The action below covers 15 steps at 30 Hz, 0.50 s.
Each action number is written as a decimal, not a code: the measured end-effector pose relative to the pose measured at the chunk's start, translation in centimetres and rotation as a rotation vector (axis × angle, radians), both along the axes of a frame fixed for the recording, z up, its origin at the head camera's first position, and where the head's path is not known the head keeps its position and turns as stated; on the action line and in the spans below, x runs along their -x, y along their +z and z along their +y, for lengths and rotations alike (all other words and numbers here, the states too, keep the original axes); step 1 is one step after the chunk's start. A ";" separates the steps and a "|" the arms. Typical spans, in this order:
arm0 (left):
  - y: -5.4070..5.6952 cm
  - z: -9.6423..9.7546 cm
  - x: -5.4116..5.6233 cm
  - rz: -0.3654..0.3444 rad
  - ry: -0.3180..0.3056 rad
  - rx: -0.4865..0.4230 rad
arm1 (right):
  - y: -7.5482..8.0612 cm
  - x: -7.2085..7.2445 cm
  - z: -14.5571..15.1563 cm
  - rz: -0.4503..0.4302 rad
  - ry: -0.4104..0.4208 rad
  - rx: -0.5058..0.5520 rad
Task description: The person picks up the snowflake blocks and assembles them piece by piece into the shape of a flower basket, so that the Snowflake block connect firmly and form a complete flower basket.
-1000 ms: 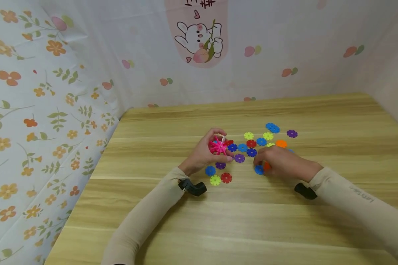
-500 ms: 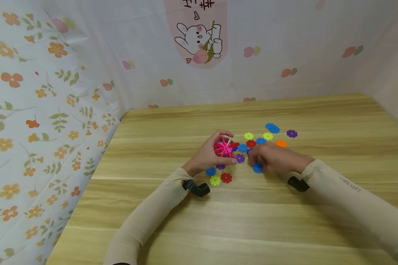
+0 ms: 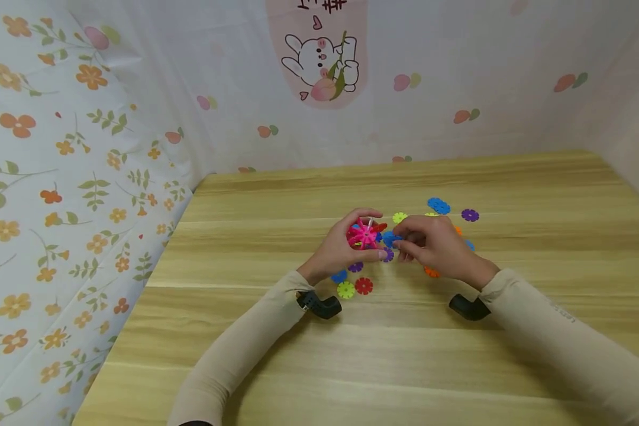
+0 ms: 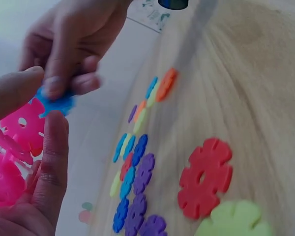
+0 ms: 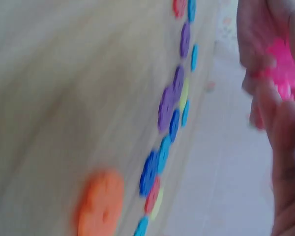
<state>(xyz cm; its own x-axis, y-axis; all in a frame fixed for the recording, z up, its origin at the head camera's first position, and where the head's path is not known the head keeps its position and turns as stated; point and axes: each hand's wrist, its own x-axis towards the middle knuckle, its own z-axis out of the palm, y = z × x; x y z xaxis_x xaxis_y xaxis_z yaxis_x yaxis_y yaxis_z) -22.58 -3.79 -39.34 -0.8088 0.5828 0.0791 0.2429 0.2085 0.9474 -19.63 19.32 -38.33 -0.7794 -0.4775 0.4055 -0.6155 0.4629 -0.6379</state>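
Note:
My left hand (image 3: 335, 251) holds a cluster of interlocked pink notched discs (image 3: 365, 235) just above the table, fingers and thumb curved round it. A white piece and a red piece show at the cluster's far side. My right hand (image 3: 436, 245) pinches a blue notched disc (image 4: 59, 104) between thumb and finger, right beside the cluster. In the left wrist view that disc is blurred and lies between the left thumb and a left finger; whether it is joined to the pink discs I cannot tell. The right wrist view shows the pink cluster (image 5: 284, 69) partly hidden by fingers.
Loose notched discs lie flat on the wooden table (image 3: 351, 367): a red disc (image 3: 364, 286), a yellow-green disc (image 3: 345, 289), an orange disc (image 5: 101, 204), a purple disc (image 3: 470, 215) and overlapping blue discs (image 3: 439, 205). Printed cloth (image 3: 218, 59) hangs behind the table.
My right hand has picked up the blue disc from the table and brought it up and left to the pink cluster. My left hand has shifted slightly right with the cluster.

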 end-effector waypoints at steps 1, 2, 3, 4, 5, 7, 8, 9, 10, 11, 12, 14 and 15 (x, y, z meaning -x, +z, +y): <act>0.0 0.1 -0.1 -0.006 -0.002 -0.011 | -0.1 -0.1 -0.4 0.020 -0.012 0.028; 0.0 0.2 -0.1 -0.011 -0.006 -0.022 | -0.1 -0.2 -0.7 0.039 -0.027 0.047; 0.0 0.3 -0.2 -0.013 -0.008 -0.030 | -0.2 -0.3 -1.0 0.056 -0.044 0.057; 0.0 0.3 -0.3 -0.013 -0.009 -0.035 | -0.2 -0.4 -1.3 0.076 -0.062 0.059; 0.0 0.4 -0.4 -0.011 -0.012 -0.040 | -0.3 -0.5 -1.5 0.094 -0.073 0.060; 0.2 0.5 -0.5 -0.005 -0.013 -0.035 | -0.4 -0.6 -1.9 0.134 -0.095 0.051; 0.3 0.5 -0.6 0.003 -0.013 -0.031 | -0.4 -0.6 -2.0 0.161 -0.107 0.046; 0.4 0.5 -0.6 0.011 -0.014 -0.028 | -0.5 -0.7 -2.2 0.195 -0.117 0.040; 0.4 0.6 -0.6 0.021 -0.018 -0.027 | -0.5 -0.7 -2.3 0.235 -0.127 0.036; 0.6 0.6 -0.7 0.038 -0.021 -0.025 | -0.4 -0.7 -2.5 0.277 -0.134 0.033; 0.7 0.7 -0.7 0.055 -0.025 -0.023 | -0.4 -0.8 -2.7 0.312 -0.142 0.030; 0.8 1.0 -0.6 0.093 -0.033 -0.022 | -0.4 -0.8 -3.0 0.375 -0.151 0.035; 0.9 1.0 -0.6 0.106 -0.036 -0.022 | -0.3 -0.8 -3.2 0.397 -0.152 0.036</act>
<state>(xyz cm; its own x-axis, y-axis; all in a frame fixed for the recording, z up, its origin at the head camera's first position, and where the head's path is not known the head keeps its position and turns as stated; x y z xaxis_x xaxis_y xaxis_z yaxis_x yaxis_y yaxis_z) -22.02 -2.82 -38.42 -0.7738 0.6084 0.1765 0.3491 0.1770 0.9202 -18.85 16.13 -38.65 -0.6197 -0.3495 0.7028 -0.7432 0.5492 -0.3822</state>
